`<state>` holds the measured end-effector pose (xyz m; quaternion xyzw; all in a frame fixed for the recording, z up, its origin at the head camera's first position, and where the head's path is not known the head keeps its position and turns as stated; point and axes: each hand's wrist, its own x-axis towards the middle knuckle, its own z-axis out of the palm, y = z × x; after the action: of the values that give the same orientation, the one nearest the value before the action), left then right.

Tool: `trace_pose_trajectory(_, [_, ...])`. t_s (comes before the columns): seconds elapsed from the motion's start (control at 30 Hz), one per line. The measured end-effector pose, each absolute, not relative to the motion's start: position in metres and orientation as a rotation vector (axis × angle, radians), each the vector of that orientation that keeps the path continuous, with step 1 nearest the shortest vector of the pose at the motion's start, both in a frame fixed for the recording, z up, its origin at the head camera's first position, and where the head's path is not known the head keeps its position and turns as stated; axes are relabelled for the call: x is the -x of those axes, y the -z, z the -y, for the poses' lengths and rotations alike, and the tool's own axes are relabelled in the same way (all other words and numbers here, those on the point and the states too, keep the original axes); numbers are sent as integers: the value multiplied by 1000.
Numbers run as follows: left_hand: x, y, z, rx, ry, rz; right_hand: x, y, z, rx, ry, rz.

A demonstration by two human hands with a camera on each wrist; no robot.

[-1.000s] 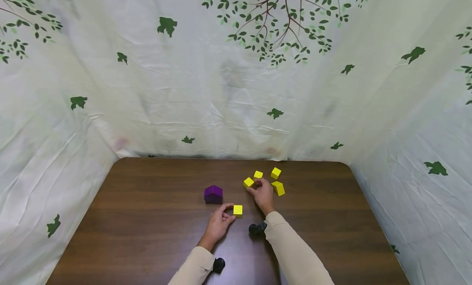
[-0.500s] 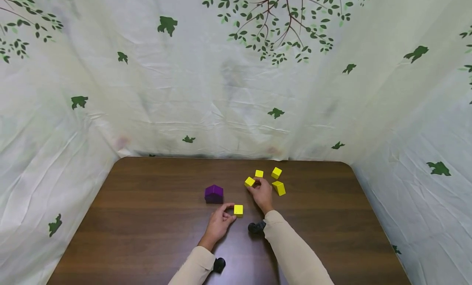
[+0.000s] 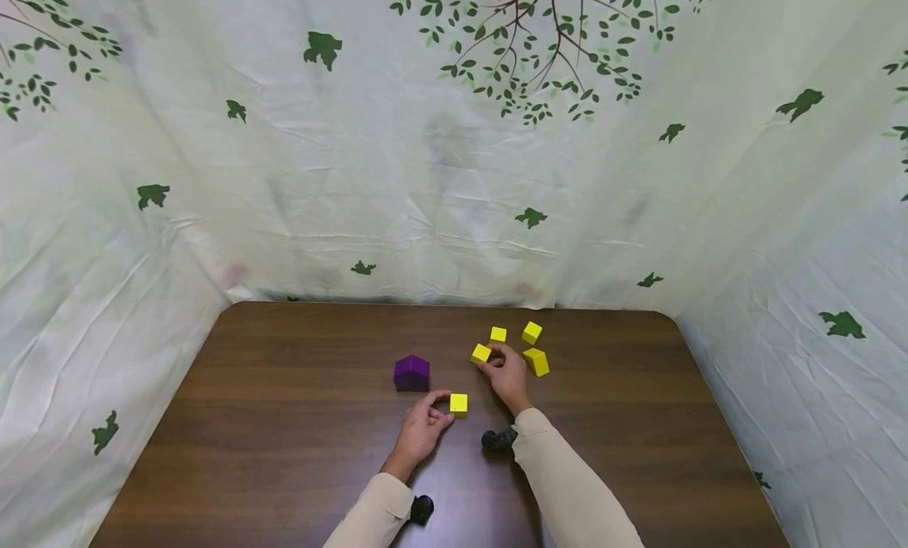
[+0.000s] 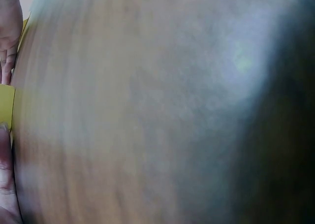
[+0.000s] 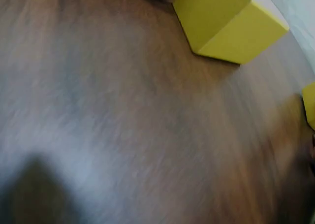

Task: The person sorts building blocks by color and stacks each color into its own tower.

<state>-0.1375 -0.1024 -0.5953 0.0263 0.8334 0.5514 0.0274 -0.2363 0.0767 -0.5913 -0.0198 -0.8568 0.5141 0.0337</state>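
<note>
In the head view my left hand (image 3: 418, 434) pinches a yellow cube (image 3: 459, 405) on the table, index finger at its far side and thumb at its near side. That cube fills the top right of the right wrist view, with a fingertip beside it. Farther back, my right hand (image 3: 506, 376) holds a second yellow cube (image 3: 480, 354), tilted, between thumb and index finger. Only the thumb (image 4: 6, 177) of my left hand and part of its cube (image 4: 6, 106) show at the left edge of the left wrist view.
A purple block (image 3: 411, 374) with a peaked top stands left of the cubes. Around my right hand lie more yellow blocks: one behind (image 3: 498, 334), one at the back right (image 3: 532, 333) and one to the right (image 3: 537, 362). Leaf-patterned cloth (image 3: 426, 177) hangs beyond the brown table (image 3: 284, 453).
My right hand and its cube have shifted very slightly nearer, and the right wrist has moved a little to the right. The left hand and its cube have stayed in place.
</note>
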Motion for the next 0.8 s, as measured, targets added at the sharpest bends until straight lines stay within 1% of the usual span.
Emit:
trace_pose_trajectory(0.23, [137, 596, 103, -82, -1705, -2575, 218, 590, -86, 42, -1640, 2624])
trace_pose_trajectory(0.5, [137, 596, 104, -66, -1693, -2588, 196, 592, -95, -85, -1761, 2593])
trace_pose_trajectory(0.8, [137, 596, 103, -59, -1694, -2590, 176, 593, -100, -134, -1824, 2584])
